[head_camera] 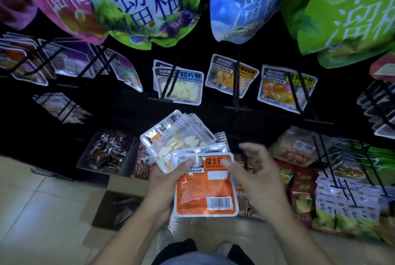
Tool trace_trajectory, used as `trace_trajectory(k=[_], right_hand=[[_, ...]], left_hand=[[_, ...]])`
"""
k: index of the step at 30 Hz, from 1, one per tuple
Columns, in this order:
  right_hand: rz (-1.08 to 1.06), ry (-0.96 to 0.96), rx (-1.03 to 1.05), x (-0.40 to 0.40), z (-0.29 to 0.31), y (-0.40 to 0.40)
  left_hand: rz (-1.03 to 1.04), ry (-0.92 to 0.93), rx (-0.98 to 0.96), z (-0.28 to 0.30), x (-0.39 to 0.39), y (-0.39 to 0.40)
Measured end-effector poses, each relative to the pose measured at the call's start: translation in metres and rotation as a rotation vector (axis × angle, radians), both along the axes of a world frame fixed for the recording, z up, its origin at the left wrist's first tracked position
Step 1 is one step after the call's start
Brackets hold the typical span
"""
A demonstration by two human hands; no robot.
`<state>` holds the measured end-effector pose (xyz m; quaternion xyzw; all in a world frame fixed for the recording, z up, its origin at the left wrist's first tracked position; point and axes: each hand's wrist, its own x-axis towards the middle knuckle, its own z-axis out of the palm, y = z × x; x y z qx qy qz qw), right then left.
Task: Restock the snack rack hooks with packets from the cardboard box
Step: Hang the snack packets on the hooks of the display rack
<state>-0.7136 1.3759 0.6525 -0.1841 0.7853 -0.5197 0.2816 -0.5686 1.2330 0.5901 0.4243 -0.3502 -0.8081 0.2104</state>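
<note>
hanging bags (149,5) crowd above, hooks (236,80) protrude

A fan of flat snack packets (183,142) is held up in front of the rack. The front packet (206,187) is orange with a barcode. The brown cardboard box (115,202) sits open on the floor, low at the left. Black rack hooks (236,80) poke through hanging packets.
</note>
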Motion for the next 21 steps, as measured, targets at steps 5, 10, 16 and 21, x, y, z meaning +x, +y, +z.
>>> trace_trajectory(k=[5,10,16,21], right_hand=[[0.109,0.035,0.198,0.033,-0.015,-0.011],[0.048,-0.029,0.160,0.032,-0.013,-0.015],[-0.012,-0.219,-0.007,0.030,-0.004,-0.009],[-0.273,-0.269,-0.151,0.026,-0.007,-0.005]], left_hand=[[-0.015,-0.022,-0.032,-0.001,-0.001,-0.008],[-0.059,-0.072,-0.151,-0.001,0.000,-0.015],[-0.120,-0.054,-0.232,0.001,0.004,-0.020],[-0.065,-0.083,-0.210,0.002,0.006,-0.021]])
